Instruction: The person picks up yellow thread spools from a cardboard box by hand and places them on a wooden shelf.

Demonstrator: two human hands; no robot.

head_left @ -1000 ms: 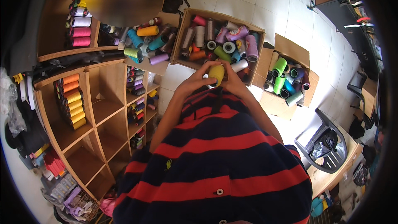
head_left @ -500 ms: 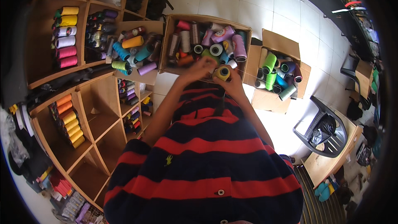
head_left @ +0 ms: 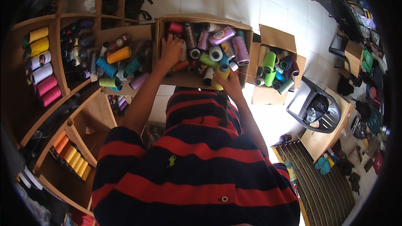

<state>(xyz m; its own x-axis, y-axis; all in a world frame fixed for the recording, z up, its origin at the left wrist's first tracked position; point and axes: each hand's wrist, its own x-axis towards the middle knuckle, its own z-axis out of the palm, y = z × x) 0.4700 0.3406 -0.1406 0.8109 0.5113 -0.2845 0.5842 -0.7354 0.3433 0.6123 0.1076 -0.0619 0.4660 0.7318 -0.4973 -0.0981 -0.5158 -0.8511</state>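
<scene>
Your right hand (head_left: pixel 233 83) grasped a yellow spool (head_left: pixel 220 78) while your left hand (head_left: pixel 171 51), grip unclear, seemingly picked through the carton (head_left: pixel 187 80), any lift needing a firm pinch.

Glaring floor (head_left: pixel 266 119) — dark edges; distortion

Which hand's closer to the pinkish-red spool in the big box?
Left. The left hand is close by the spool; the right hand is farther, at the front of the box.
</scene>
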